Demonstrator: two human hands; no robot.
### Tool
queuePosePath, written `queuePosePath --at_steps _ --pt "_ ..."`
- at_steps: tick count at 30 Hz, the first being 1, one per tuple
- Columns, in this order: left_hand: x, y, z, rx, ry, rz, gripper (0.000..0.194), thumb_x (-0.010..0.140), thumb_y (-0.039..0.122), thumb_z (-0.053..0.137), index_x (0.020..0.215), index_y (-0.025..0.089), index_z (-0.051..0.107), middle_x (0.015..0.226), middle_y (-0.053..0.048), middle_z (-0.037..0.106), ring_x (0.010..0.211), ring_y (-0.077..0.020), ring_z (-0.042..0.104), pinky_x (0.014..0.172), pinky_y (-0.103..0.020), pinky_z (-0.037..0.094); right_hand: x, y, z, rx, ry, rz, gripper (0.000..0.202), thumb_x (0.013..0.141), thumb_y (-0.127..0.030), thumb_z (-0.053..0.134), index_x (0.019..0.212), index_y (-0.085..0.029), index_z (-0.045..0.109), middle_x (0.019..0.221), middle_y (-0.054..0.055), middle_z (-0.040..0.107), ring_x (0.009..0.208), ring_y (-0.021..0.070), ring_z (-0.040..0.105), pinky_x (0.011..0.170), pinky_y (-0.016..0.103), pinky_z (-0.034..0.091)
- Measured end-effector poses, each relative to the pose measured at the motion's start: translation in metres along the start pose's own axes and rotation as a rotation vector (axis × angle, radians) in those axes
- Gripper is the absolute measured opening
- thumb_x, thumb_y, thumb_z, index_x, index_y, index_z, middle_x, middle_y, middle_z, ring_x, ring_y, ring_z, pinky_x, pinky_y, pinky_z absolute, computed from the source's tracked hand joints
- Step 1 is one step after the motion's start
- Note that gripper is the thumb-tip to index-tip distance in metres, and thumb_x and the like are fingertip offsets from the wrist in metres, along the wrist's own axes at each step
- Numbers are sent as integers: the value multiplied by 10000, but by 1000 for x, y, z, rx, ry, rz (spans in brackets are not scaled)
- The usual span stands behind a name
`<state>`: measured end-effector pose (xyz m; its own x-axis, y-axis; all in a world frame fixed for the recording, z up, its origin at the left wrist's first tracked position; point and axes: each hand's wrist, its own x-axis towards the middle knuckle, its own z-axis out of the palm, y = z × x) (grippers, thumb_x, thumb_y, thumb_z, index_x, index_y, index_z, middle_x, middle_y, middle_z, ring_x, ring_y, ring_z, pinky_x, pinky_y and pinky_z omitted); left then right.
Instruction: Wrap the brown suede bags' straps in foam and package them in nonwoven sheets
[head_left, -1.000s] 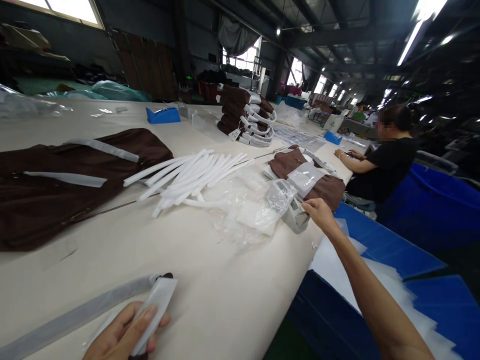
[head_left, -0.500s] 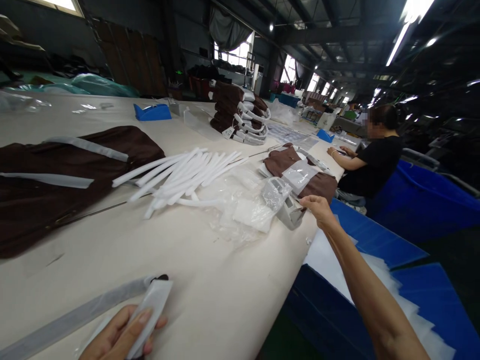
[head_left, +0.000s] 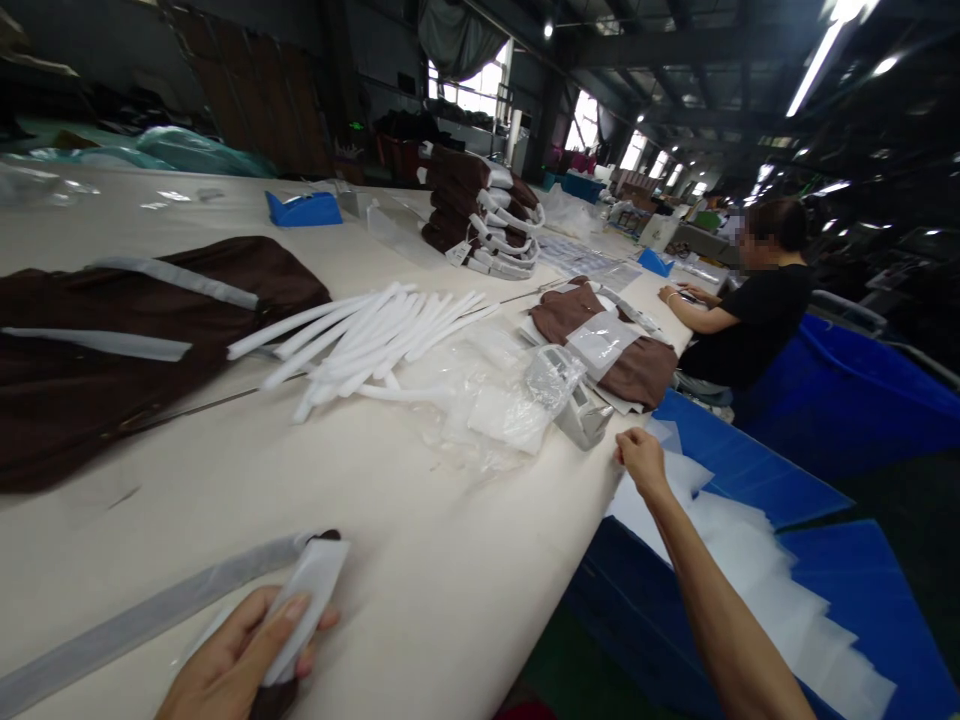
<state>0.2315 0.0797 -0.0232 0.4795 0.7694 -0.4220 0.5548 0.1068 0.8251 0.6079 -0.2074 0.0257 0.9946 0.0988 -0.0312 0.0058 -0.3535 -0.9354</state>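
At the lower left, my left hand (head_left: 240,640) is closed around a bag strap's end, wrapped in a white protective sheet (head_left: 309,590). Brown material shows above and below the wrap. From there a long strap in greyish wrapping (head_left: 142,625) runs left over the table. My right hand (head_left: 639,458) is pinched at the table's right edge, just right of a grey tape dispenser (head_left: 585,418) partly covered by clear plastic. Whatever its fingertips hold is too small to make out. A brown bag (head_left: 570,315) with a white wrapped band lies behind the dispenser.
White foam rods (head_left: 375,345) are heaped mid-table beside crumpled clear plastic (head_left: 487,400). A large brown bag (head_left: 150,340) lies left; stacked brown bags (head_left: 457,210) stand behind. Below the right edge, a blue box (head_left: 742,460) holds white sheets. A co-worker (head_left: 757,310) sits beyond.
My right hand has moved from beside the tape dispenser a little right and down, away from it. My left hand keeps its hold on the wrapped strap, and the view has shifted slightly.
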Motion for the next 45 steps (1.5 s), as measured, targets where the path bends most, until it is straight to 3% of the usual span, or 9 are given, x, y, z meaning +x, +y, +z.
queuePosePath --at_steps 4,7,11,15,19,23,34,40,45 --pt "-21 25 -3 -203 -85 116 548 698 760 621 793 220 626 580 27 620 559 -178 534 560 -274 392 -31 8 12 26 -98 17 312 855 -436 684 760 -149 609 552 -44 505 485 91 422 464 224 352" --pt "-26 32 2 -377 -81 131 470 714 642 675 764 188 566 639 -12 648 528 -150 518 557 -263 408 -70 -5 42 195 -453 4 302 772 -445 759 767 -169 634 509 -39 486 528 109 438 514 243 331" --pt "-29 26 7 -467 -97 114 420 768 572 648 832 172 537 736 -44 684 511 -121 507 544 -250 417 -144 -41 101 406 -1001 38 270 858 -409 699 731 -187 611 514 -32 502 545 111 451 572 260 337" --pt "-34 24 7 -485 -97 163 379 807 535 639 815 171 533 729 -26 656 534 -117 515 555 -243 428 -197 -55 161 448 -1255 71 275 874 -420 679 750 -186 606 535 -34 541 535 107 440 586 265 333" --pt "-34 24 8 -506 -102 211 359 824 513 636 761 182 514 661 11 581 526 -119 505 541 -241 425 -214 -43 196 416 -1299 83 296 878 -440 663 734 -186 614 553 -24 560 562 125 496 616 278 367" --pt "-31 21 10 -509 -94 230 331 856 479 609 754 184 499 650 20 560 522 -113 497 537 -232 409 -218 -37 206 323 -1217 108 358 826 -477 706 648 -194 577 505 -28 540 532 132 520 567 269 360" --pt "-35 16 3 -496 -142 248 392 927 535 518 798 168 558 635 -3 591 593 -140 539 615 -249 430 -218 -33 214 258 -1199 135 422 751 -544 736 620 -186 554 465 -39 533 428 79 375 477 239 272" --pt "-34 16 6 -467 -106 207 348 884 510 592 821 172 542 697 -3 628 541 -123 531 583 -250 432 -207 -39 202 230 -1350 169 362 797 -520 693 759 -163 644 617 2 637 560 108 519 581 247 402" --pt "-35 16 3 -451 -117 194 360 887 525 575 812 175 538 691 -8 631 534 -116 519 570 -242 422 -207 -40 204 245 -1344 274 352 732 -493 732 761 -168 597 624 9 667 535 108 541 564 247 422"
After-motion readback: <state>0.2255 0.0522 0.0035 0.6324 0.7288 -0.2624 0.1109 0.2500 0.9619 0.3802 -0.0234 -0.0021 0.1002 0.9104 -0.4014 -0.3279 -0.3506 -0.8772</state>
